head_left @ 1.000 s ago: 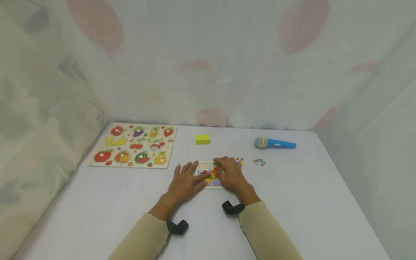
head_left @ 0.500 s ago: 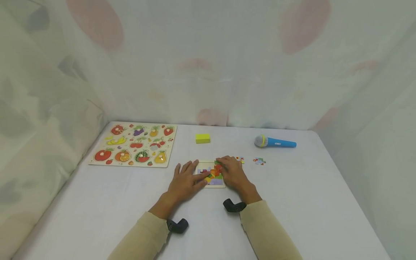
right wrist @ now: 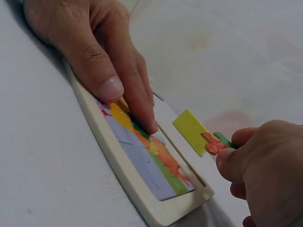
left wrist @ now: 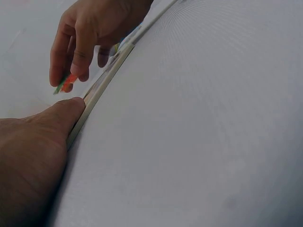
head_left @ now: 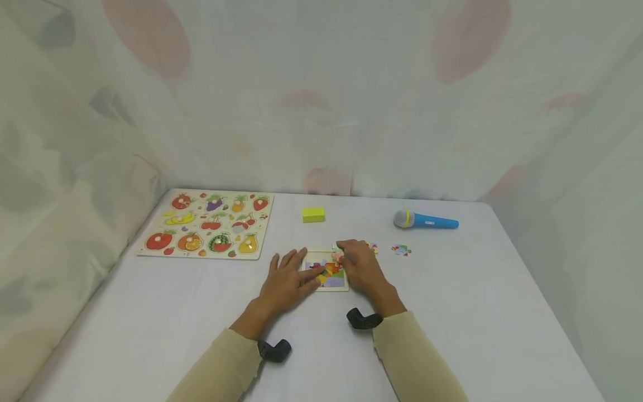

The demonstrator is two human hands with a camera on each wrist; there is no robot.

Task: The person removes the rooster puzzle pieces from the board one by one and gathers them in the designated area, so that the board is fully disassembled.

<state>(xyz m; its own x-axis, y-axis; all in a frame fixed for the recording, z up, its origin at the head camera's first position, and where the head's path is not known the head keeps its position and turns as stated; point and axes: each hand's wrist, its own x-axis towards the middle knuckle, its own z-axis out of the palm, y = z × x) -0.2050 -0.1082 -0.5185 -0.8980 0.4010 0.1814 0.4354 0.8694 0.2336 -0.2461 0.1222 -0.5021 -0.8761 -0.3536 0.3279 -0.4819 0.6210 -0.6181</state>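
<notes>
A small jigsaw puzzle in a pale wooden frame (head_left: 329, 289) lies in front of me, partly filled with coloured pieces. My left hand (head_left: 285, 282) rests over its left side, fingers extended; in the right wrist view the thumb and fingertips press on the picture. Between thumb and fingers, my right hand (head_left: 363, 271) pinches an orange-red and green puzzle piece (right wrist: 215, 143), held tilted above the frame's far right corner. The pale frame floor shows along the puzzle's far side. Two loose puzzle pieces lie right of the frame, one (head_left: 373, 248) partly behind my right hand, the other (head_left: 401, 250) farther right.
A wooden fruit puzzle board (head_left: 198, 211) lies at the back left of the white table. A yellow block (head_left: 313, 215) sits behind the frame, and a blue toy microphone (head_left: 434, 221) lies back right. Cloth curtains hang around the back and sides.
The piece at the frame's far right corner has come up out of the picture in my right hand's pinch, tilting as it rises. My left hand has stayed put.
</notes>
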